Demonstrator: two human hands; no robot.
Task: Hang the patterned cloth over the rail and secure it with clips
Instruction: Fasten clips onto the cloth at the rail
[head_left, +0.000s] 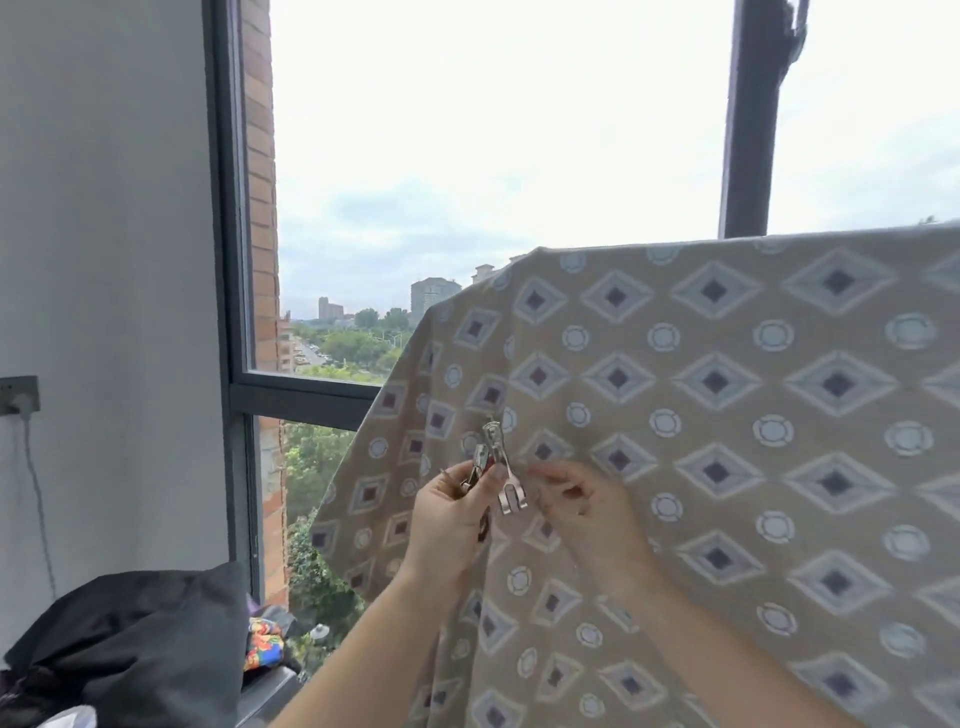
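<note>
A dark bundle (140, 644) sits lower left. The left hand (449, 512) grips 2 metal clips (493, 467); the right hand (576, 501) pinches the patterned cloth (727, 415), draped before the window (493, 156).

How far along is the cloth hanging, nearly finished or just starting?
About halfway. The patterned cloth is already draped, its top edge folded over; the rail itself is hidden beneath. The left hand holds metal clips, and the right hand is at them. No clip is visibly on the cloth, so securing remains.
</note>
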